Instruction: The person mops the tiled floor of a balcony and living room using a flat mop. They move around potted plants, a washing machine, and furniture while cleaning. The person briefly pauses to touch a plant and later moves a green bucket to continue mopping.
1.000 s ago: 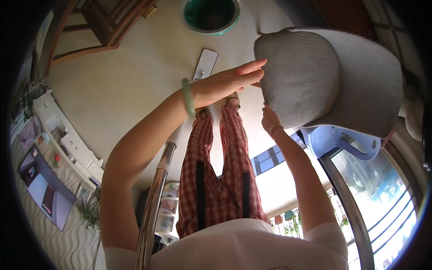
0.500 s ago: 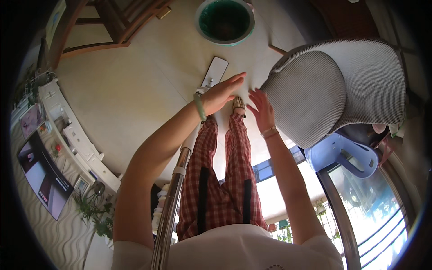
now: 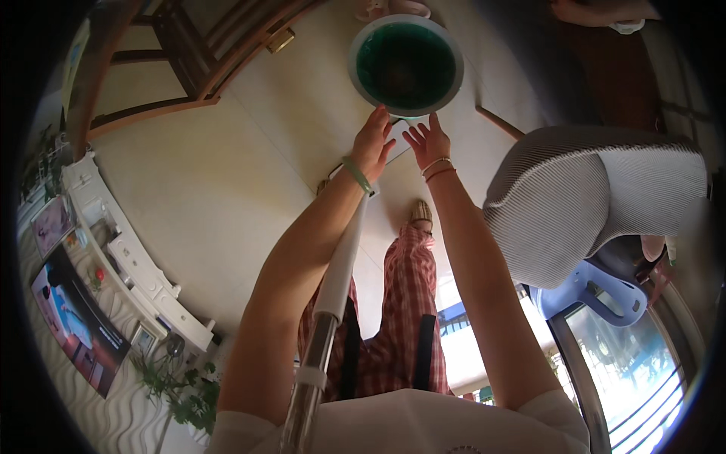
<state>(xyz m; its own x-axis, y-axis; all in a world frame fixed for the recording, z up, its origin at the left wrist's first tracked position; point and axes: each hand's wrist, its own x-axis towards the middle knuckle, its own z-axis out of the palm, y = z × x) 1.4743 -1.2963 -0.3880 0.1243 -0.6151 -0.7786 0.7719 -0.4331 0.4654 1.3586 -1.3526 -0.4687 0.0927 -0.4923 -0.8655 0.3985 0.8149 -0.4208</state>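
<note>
Left hand [image 3: 372, 142] and right hand [image 3: 426, 141] (both open) reach the green basin [image 3: 406, 65].

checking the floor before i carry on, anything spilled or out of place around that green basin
Nothing looks spilled: the tiles around the green basin look dry. One oddity: a long pole leans unheld between the arms. Both hands, left hand and right hand, reach open toward the basin's near rim, holding nothing.

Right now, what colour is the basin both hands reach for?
Green inside with a pale rim, the basin, clearest in the head view.
</note>
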